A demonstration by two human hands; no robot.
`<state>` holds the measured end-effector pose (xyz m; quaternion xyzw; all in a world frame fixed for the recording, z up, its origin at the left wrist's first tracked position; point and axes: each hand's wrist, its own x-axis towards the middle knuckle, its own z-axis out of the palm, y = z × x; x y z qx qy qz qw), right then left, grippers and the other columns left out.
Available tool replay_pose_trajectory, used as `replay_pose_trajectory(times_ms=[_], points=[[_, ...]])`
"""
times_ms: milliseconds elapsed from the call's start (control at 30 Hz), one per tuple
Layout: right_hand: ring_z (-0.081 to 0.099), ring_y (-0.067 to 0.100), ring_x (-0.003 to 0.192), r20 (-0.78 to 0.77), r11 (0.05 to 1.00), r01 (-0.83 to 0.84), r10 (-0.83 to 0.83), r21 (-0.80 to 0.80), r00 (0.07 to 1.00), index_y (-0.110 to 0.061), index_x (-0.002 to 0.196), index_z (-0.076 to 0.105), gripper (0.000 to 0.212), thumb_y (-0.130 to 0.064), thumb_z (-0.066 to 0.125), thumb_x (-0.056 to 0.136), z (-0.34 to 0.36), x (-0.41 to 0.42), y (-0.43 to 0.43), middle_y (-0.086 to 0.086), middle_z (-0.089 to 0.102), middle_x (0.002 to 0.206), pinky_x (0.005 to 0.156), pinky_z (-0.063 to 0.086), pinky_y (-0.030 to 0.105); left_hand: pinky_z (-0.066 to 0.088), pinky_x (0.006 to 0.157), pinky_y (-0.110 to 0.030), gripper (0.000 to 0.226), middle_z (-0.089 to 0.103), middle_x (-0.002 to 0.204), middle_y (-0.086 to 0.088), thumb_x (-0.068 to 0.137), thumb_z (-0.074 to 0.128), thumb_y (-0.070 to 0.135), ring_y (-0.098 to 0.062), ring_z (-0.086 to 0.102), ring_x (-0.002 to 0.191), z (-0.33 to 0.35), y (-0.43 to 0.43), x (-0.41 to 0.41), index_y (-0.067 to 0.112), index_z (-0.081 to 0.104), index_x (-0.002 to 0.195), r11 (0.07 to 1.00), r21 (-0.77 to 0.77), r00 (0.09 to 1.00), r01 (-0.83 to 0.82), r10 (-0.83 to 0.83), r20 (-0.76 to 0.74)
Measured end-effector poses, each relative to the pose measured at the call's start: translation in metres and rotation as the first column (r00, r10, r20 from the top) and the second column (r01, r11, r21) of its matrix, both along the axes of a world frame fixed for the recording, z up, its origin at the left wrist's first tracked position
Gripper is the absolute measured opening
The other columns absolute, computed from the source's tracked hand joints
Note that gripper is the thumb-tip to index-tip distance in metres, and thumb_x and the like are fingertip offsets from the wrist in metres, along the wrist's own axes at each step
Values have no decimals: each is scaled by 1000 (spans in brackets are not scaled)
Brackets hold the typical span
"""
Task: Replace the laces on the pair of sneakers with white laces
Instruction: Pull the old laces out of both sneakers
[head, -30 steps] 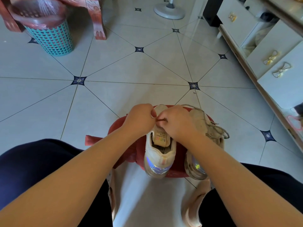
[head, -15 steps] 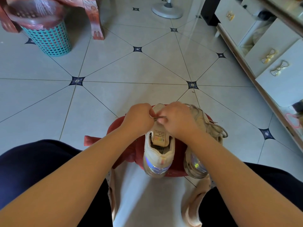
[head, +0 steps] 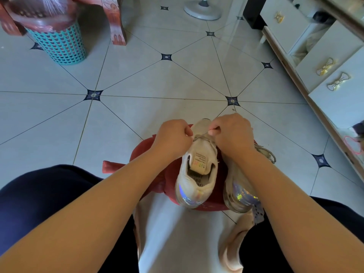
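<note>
A: What's seen, biggest first?
B: Tiled floor [head: 137,79] all round. A white cabinet [head: 338,99] is seen along the R side, a teal basket [head: 59,44] far L. A red stool [head: 141,152] is set on the floor btw the person's knees.
A: Sneakers?
B: Both are carried by the stool, heels at its near edge. The middle sneaker [head: 197,174] is placed at the stool's centre, tongue label up. The R sneaker [head: 236,194] is set just beside it at the R edge, partly covered by the R forearm, w/ loose laces [head: 266,152] spilled over the far R edge.
A: Hands?
B: L hand [head: 173,137] is curled tight against the middle sneaker's L side. What's held can't be told, as the fingertips are hidden. R hand [head: 232,133] is closed, w/ a grey lace [head: 201,137] pinched btw thumb and forefinger and drawn taut across the tongue.
</note>
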<state>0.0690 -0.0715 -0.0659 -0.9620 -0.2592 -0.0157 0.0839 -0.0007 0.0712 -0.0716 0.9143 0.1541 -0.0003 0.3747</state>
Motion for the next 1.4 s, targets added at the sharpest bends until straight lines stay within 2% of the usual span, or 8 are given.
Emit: replay_pose_trajectory(times_ms=[167, 333, 467, 600, 767, 967, 1067, 1400], points=[[52, 25, 76, -144, 938, -345, 340, -13, 929, -16, 82, 65, 13, -11, 53, 80, -7, -25, 17, 6, 61, 76, 66, 42, 34, 38, 76, -20, 19, 66, 103, -2, 81, 54, 6, -17, 57, 99, -7, 9, -2, 11, 68, 94, 999, 3, 998, -53, 54, -31], [57, 22, 85, -51, 942, 200, -194, 268, 980, -18, 87, 67, 17, -8, 54, 84, 24, 24, -26, 3, 66, 89, 68, 37, 26, 38, 74, -21, 17, 64, 101, 1, 83, 53, 7, -15, 56, 93, -9, 15, -5, 14, 67, 89, 995, 45, 994, -90, 92, -55], [61, 20, 87, -120, 985, 53, -33, 167, 992, -15, 90, 69, 13, -12, 57, 86, 16, 6, -16, 2, 69, 90, 76, 44, 29, 36, 72, -19, 15, 58, 87, 8, 83, 53, 7, -8, 48, 83, -9, 13, -5, 18, 64, 82, 999, 32, 998, -40, 41, -50], [55, 21, 109, -140, 975, 66, -37, 213, 990, -16, 118, 60, 31, -26, 58, 89, 6, -4, -5, 4, 63, 115, 91, 42, 32, 35, 69, -20, 15, 52, 78, 9, 79, 53, 5, -9, 48, 81, -7, 11, -2, 18, 61, 78, 998, 59, 997, -9, 14, -81], [51, 10, 64, -303, 998, 27, -6, 64, 953, -20, 70, 57, 34, -49, 51, 86, -2, -23, 3, -8, 52, 64, 49, 30, 18, 40, 70, -24, 14, 53, 76, 11, 77, 53, 9, -14, 54, 84, -8, 12, 2, 17, 63, 81, 997, 78, 996, 18, -11, -94], [31, 13, 47, -344, 997, 62, -43, 44, 938, -12, 53, 42, 38, -25, 48, 88, -2, -21, 9, 1, 37, 52, 40, 20, 22, 40, 71, -27, 18, 53, 94, 2, 84, 57, 27, -17, 53, 88, -16, 0, 10, 19, 66, 99, 979, 191, 997, 71, -68, -20], [36, 15, 52, -393, 991, 100, -59, 86, 918, -8, 62, 54, 31, -24, 49, 88, -4, -23, 8, 5, 44, 59, 46, 24, 26, 42, 74, -28, 21, 59, 100, -2, 84, 62, 30, -20, 57, 92, -19, -2, 16, 18, 66, 100, 972, 213, 994, 103, -92, -60], [47, 19, 63, -410, 978, 102, -18, 183, 912, 3, 78, 68, 31, -23, 52, 86, -4, -23, 5, 19, 66, 77, 50, 28, 29, 34, 62, -29, 11, 58, 81, -2, 88, 52, 16, -18, 49, 76, -10, -2, 27, 15, 63, 91, 860, 451, 971, 237, -212, -106]])
